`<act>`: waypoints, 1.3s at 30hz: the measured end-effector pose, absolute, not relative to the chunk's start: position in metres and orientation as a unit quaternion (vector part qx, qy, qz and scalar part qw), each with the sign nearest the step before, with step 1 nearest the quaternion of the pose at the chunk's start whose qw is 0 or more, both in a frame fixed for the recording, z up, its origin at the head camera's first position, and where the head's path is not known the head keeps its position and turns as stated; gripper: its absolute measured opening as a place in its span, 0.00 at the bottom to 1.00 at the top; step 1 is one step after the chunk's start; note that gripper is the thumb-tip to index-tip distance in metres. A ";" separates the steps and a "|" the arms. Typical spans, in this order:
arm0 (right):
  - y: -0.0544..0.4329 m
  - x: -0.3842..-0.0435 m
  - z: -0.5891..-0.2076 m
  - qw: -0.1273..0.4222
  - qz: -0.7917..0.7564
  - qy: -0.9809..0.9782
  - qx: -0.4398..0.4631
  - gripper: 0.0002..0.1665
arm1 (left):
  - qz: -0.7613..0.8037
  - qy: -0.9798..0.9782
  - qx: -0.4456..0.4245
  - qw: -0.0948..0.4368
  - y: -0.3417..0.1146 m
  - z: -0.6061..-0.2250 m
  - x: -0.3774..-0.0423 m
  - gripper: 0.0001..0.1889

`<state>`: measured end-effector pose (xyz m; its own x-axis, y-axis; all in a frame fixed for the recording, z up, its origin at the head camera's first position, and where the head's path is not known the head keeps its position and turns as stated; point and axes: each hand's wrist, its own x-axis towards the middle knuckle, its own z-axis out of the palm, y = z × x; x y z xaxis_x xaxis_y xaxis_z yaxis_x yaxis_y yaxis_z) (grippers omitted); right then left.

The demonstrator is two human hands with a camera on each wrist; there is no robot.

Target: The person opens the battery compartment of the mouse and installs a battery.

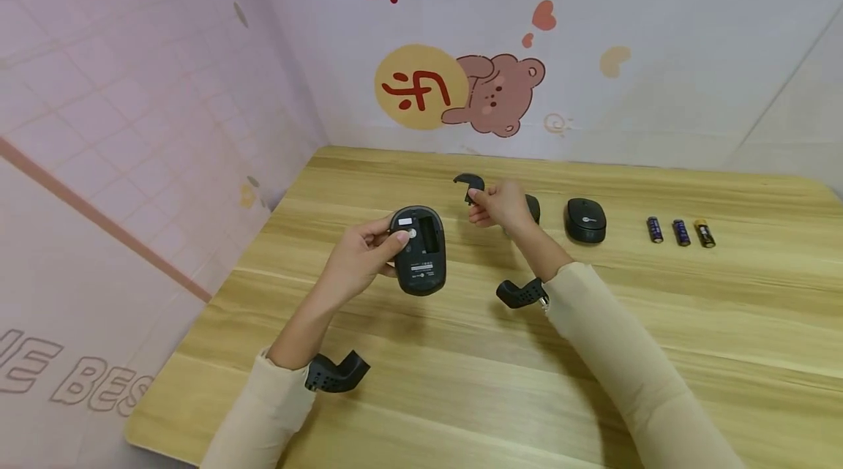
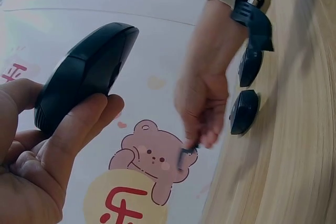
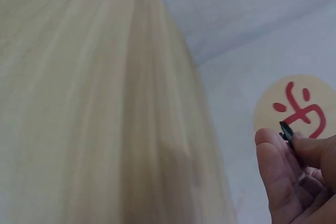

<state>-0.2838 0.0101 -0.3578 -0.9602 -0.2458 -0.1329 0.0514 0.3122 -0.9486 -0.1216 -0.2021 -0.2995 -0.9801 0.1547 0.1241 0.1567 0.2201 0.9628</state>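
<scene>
My left hand (image 1: 361, 257) grips a black computer mouse (image 1: 421, 275) by its left side, underside facing up, thumb pressed on the base. An uncovered battery slot (image 1: 430, 235) shows dark in that underside. In the left wrist view the mouse (image 2: 86, 72) appears side-on, held between thumb and fingers. Up and to the right, my right hand (image 1: 506, 207) pinches a thin, curved black battery cover (image 1: 471, 181) between thumb and fingers. The right wrist view shows only the edge of this cover (image 3: 286, 130) at the fingertips. Both hands are raised over the wooden table.
A second black mouse (image 1: 585, 220) sits on the wooden table (image 1: 632, 352), right of my right hand. Another mouse (image 1: 533, 207) is partly hidden behind that hand. Farther right, three batteries, a near one (image 1: 655, 229) among them, lie in a row. A printed wall cloth hangs behind.
</scene>
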 end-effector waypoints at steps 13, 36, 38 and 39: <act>0.002 -0.289 -0.383 0.218 -0.527 0.822 -0.018 0.17 | -0.612 -0.782 -0.117 0.003 -0.200 -0.299 -0.120 0.19; -0.008 -0.294 -0.392 0.182 -0.348 0.917 -0.062 0.21 | -0.621 -0.774 -0.125 -0.009 -0.191 -0.302 -0.126 0.18; -0.009 -0.292 -0.391 0.175 -0.333 0.924 -0.067 0.21 | -0.622 -0.772 -0.127 -0.008 -0.191 -0.302 -0.126 0.18; -0.010 -0.291 -0.391 0.169 -0.320 0.930 -0.071 0.21 | -0.622 -0.773 -0.127 -0.008 -0.190 -0.302 -0.126 0.18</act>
